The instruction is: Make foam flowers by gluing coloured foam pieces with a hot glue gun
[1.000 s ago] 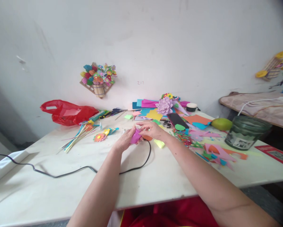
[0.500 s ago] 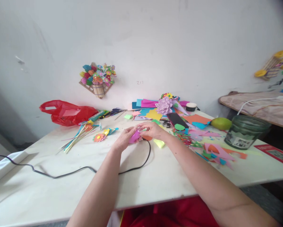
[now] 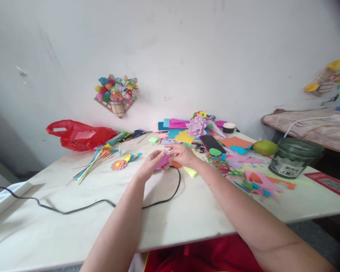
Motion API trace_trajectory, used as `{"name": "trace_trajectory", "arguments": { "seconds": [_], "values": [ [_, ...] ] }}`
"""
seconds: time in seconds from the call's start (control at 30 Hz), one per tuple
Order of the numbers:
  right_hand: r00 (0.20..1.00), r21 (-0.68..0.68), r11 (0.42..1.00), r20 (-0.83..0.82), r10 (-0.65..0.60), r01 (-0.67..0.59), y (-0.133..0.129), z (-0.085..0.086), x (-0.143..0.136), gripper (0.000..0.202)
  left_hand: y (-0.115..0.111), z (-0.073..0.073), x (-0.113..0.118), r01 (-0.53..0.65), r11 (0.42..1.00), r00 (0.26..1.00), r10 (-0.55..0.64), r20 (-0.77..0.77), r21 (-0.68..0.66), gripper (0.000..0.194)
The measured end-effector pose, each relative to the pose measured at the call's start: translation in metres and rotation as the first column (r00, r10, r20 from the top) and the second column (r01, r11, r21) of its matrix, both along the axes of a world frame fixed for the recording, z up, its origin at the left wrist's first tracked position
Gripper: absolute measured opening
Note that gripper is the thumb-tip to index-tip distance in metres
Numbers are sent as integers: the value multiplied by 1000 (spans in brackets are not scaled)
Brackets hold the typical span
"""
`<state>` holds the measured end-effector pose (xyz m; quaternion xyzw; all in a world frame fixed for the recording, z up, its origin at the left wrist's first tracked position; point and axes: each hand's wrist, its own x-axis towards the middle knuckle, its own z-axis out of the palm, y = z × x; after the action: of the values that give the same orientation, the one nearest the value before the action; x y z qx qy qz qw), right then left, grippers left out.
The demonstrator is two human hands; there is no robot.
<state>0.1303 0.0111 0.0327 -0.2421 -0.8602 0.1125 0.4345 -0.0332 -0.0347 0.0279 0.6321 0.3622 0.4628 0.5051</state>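
From my seat at the feed, the white table (image 3: 170, 223) fills most of the view, its far half crowded with craft material. A red plastic bag (image 3: 79, 134) lies at the back left, a green glass jar (image 3: 294, 156) stands at the right with a green fruit (image 3: 264, 147) just beside it, and a stack of coloured foam sheets (image 3: 178, 128) lies against the wall under a finished lilac foam flower (image 3: 196, 126). A black cord (image 3: 101, 204) snakes from the left edge toward the middle of the table. Finished small flowers on sticks (image 3: 101, 158) lie left of centre, and cut scraps (image 3: 257, 181) are strewn at the right.

At the centre, both hands meet over a pink foam piece (image 3: 162, 161). My left hand (image 3: 149, 166) grips it from below with fingers curled around it; my right hand (image 3: 182, 155) pinches its upper edge with the fingertips. The piece is held just above the table, beside an orange scrap (image 3: 176, 165).

I judge the work as well along overall, several flowers being done, while this pink piece looks only part-shaped.

Against half a second ago, the hands sit almost where they were, and the pink piece looks flatter and more hidden.
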Motion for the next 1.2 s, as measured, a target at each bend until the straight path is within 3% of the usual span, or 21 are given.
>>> {"name": "trace_trajectory", "arguments": {
  "seconds": [0.13,0.47,0.63,0.77,1.03,1.2],
  "values": [
    [998,5,1000,-50,-27,28,2,-2,-1,7,2,-1,-4,-55,998,997,56,-55,5,44],
    [989,-178,981,-140,49,-74,-7,1,-4,6,7,-5,-8,-63,998,998,64,-22,18,39],
    [987,-217,973,-156,47,-81,-8,2,-5,8,10,-7,-8,-159,986,987,160,-30,47,49],
    [985,-259,961,-160,58,-98,-11,5,-4,15,8,-4,-7,-211,973,977,214,-23,93,45],
    [972,-304,941,-217,85,-150,-14,11,-3,16,6,-2,-6,-224,971,971,230,-70,79,44],
    [980,-307,940,-172,99,-149,-18,14,-2,14,8,-6,-7,-194,979,974,199,-107,57,47]
  ]
}}
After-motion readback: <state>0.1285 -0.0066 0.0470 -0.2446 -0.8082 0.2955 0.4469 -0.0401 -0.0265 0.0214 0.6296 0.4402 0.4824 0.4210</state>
